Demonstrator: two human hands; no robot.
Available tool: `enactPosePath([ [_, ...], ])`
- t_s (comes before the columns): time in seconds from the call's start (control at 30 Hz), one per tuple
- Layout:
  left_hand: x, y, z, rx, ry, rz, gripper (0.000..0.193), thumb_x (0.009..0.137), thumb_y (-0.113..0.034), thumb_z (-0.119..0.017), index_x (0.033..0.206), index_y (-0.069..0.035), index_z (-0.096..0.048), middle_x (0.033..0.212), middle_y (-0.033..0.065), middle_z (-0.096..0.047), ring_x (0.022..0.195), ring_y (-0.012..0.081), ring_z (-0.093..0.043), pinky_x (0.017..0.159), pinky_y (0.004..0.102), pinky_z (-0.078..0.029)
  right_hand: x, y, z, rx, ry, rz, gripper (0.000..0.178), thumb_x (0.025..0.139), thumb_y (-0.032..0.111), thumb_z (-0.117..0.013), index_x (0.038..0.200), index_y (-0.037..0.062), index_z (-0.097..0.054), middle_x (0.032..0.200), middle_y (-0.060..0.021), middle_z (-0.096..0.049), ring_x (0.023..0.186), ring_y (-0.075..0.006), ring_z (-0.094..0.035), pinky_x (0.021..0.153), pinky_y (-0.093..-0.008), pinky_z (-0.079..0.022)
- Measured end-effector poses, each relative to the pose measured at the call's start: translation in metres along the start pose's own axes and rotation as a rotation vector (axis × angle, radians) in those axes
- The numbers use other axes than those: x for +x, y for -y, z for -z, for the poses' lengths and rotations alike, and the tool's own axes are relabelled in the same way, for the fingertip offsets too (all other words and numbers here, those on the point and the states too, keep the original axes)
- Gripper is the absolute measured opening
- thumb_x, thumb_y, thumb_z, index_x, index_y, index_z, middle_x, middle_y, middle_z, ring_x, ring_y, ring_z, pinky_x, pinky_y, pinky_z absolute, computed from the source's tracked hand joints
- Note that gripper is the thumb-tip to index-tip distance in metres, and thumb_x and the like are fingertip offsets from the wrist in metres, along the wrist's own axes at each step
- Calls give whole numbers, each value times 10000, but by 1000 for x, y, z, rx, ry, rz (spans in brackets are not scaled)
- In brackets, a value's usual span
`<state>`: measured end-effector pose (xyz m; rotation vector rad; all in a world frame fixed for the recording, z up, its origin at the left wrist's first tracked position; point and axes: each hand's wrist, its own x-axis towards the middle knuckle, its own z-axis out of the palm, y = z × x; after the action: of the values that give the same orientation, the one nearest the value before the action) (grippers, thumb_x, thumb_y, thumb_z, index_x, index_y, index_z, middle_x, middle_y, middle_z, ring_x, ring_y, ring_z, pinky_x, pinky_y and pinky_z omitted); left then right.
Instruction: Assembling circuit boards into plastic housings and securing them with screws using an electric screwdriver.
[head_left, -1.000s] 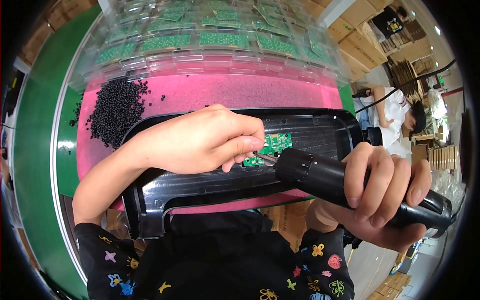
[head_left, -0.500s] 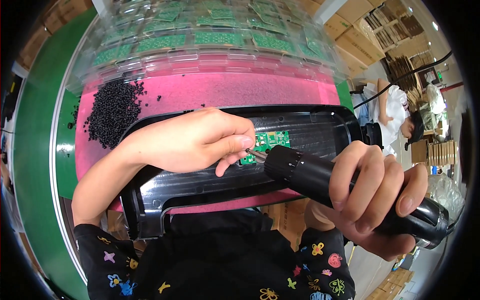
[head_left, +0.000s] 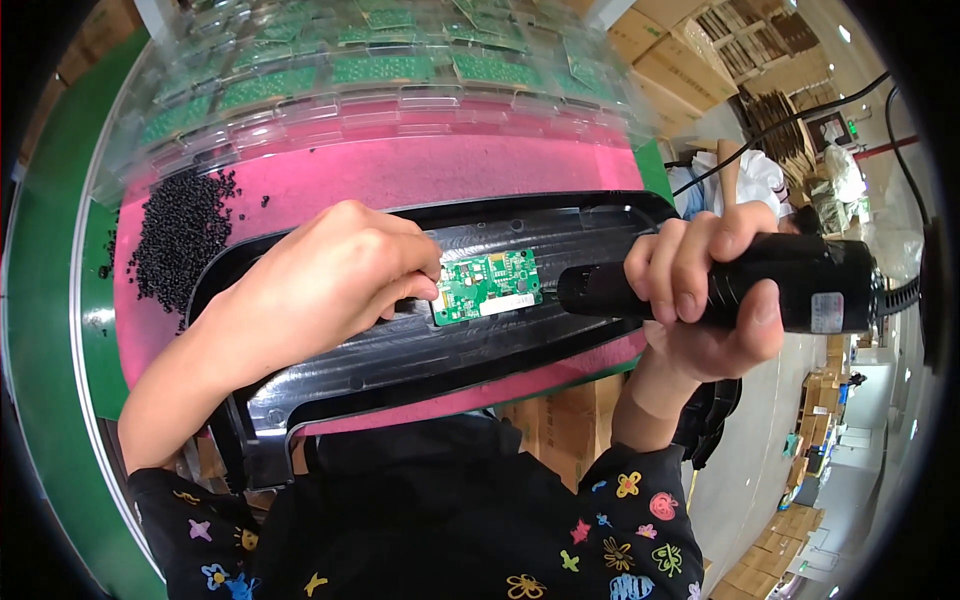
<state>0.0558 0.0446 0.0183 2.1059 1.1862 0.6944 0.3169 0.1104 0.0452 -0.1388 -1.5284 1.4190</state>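
A green circuit board [head_left: 487, 287] with a white label strip lies inside a long black plastic housing [head_left: 480, 372]. My left hand [head_left: 350, 275] is closed in a pinch, its fingertips at the board's left edge; what sits between them is hidden. In my right hand [head_left: 700, 275] is a black electric screwdriver [head_left: 600, 290], fingers wrapped round its body. The tool lies almost level, its bit pointing left close to the board's right edge. Whether the bit touches the board, I cannot tell.
Small black screws [head_left: 182, 235] are heaped on the pink mat [head_left: 400, 170] at the left. Clear plastic trays [head_left: 390, 105] with green boards stand along the back. A dark cable [head_left: 780, 135] hangs at the right, with cardboard boxes [head_left: 685, 65] and another person [head_left: 750, 175] beyond.
The screwdriver has swung level and its bit has gone from my left fingertips to the board's right side. My left hand has moved to the board's left edge, uncovering more of it.
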Motion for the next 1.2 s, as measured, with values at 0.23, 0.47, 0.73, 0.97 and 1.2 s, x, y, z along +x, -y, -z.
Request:
enactPosePath([
  [0.23, -4, 4, -3, 72, 36, -29, 139, 812, -61, -709, 848, 56, -641, 1001, 187, -695, 736, 336, -677, 657, 387, -550, -2, -10, 4, -26, -50, -22, 366, 914, 392, -551, 1023, 56, -456, 632, -12, -472, 507, -121, -432, 520, -286, -380],
  [0.47, -2, 2, -4, 129, 61, -30, 143, 804, -80, -713, 804, 48, -650, 1003, 199, -693, 814, 391, -658, 691, 421, -540, -1, -12, 6, -41, -71, -38, 382, 902, 403, -568, 1025, 56, -465, 614, -8, -469, 485, -120, -421, 511, -291, -378],
  [0.73, -1, 3, -2, 121, 66, -17, 146, 803, -87, -712, 801, 43, -645, 994, 199, -694, 808, 394, -654, 678, 422, -539, 4, -11, 3, -76, -44, -100, 407, 868, 423, -606, 999, 66, -461, 605, 1, -471, 471, -119, -418, 500, -290, -377],
  [0.97, -3, 6, -5, 111, 36, -6, 146, 782, -71, -718, 815, 41, -631, 935, 182, -690, 779, 389, -644, 656, 438, -520, 8, -17, 9, 26, 35, -150, 383, 853, 403, -626, 960, 79, -453, 600, 8, -467, 462, -111, -401, 482, -277, -355],
  [1.2, -2, 1, -4, 166, -55, 3, 117, 786, -29, -715, 851, 40, -647, 776, 160, -648, 699, 361, -628, 633, 418, -507, 4, -18, -4, -71, -65, -162, 408, 841, 414, -632, 985, 71, -464, 595, 8, -454, 454, -108, -384, 476, -285, -350],
])
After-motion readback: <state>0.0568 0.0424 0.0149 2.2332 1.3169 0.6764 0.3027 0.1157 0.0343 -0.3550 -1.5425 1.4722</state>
